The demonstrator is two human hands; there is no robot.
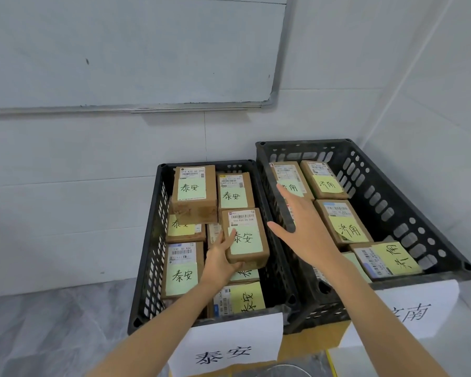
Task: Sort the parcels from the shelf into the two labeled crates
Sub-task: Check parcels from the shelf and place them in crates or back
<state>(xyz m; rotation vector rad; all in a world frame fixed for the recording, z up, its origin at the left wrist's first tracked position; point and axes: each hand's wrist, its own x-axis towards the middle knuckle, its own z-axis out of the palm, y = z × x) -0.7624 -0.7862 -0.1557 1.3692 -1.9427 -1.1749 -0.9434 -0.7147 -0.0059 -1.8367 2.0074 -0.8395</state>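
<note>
Two black slotted crates stand side by side against the wall. The left crate [144,268] carries a white sign reading 泰安 and holds several brown parcels with green or yellow notes. My left hand [219,261] grips one such parcel [246,238] from its left and underside, resting on top of the others in that crate. The right crate [392,191] has a sign ending in 南 and holds several parcels with yellow notes. My right hand [302,224] hovers with straight, spread fingers over the divide between the crates, holding nothing.
A whiteboard [133,50] hangs on the wall above the crates. The room corner lies just right of the right crate. Grey floor [52,336] spreads to the left. A yellowish surface [310,341] shows under the crates' front edge.
</note>
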